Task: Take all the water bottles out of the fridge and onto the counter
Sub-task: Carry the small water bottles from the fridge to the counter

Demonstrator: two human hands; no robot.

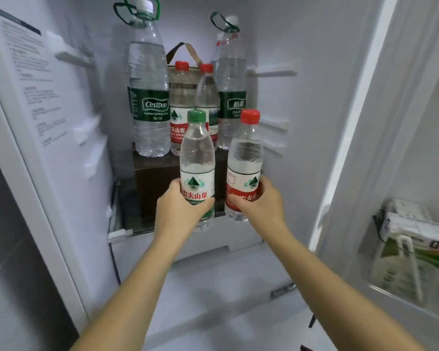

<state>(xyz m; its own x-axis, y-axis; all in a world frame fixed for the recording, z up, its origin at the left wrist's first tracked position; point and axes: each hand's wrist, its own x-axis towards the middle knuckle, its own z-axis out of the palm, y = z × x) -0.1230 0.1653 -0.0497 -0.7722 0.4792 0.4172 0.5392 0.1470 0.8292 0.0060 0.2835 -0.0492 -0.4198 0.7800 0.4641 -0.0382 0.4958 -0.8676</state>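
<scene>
My left hand (181, 209) grips a green-capped water bottle (197, 160) round its label, upright, in front of the fridge shelf. My right hand (257, 202) grips a red-capped water bottle (245, 158) the same way, just to the right. Behind them, on a dark box (157, 178) inside the fridge, stand a large green-label bottle (150, 97) at the left, another large bottle (231, 84) at the right, and two small red-capped bottles (180, 107) (207, 97) between them.
The fridge's left wall (48, 97) carries a printed sheet and shelf rails. At the right, the open door (365, 122) has a bin (416, 262) holding cartons. A brown-handled bag (181, 50) stands behind the small bottles. A white drawer front (213, 269) lies below the shelf.
</scene>
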